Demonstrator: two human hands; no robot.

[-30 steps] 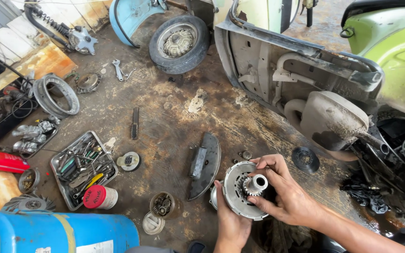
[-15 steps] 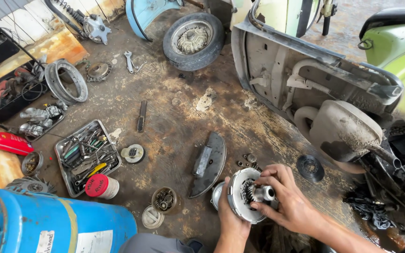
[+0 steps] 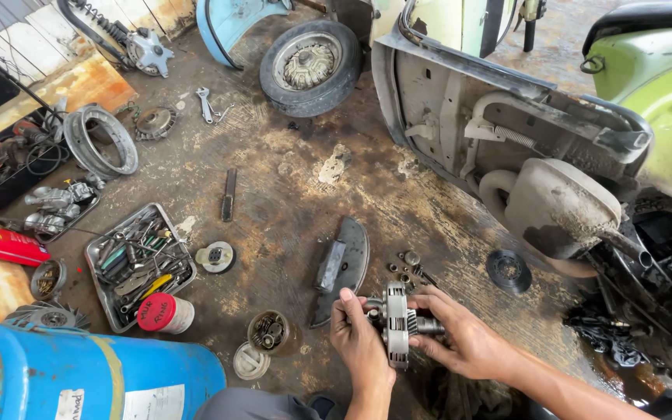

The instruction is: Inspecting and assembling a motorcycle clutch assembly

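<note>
Round metal gear part [image 3: 396, 325] now turned edge-on; before, flat face showed. Left hand [image 3: 359, 336] and right hand [image 3: 464, 340] both wrapped tight around it, over dirty floor [image 3: 289, 194]. Other side can be looked at.

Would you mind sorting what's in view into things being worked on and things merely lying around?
In hand: left hand and right hand both grip the round geared metal assembly.

Lying about: tool tray, red-capped can, wheel, wrench, blue cylinder.
</note>
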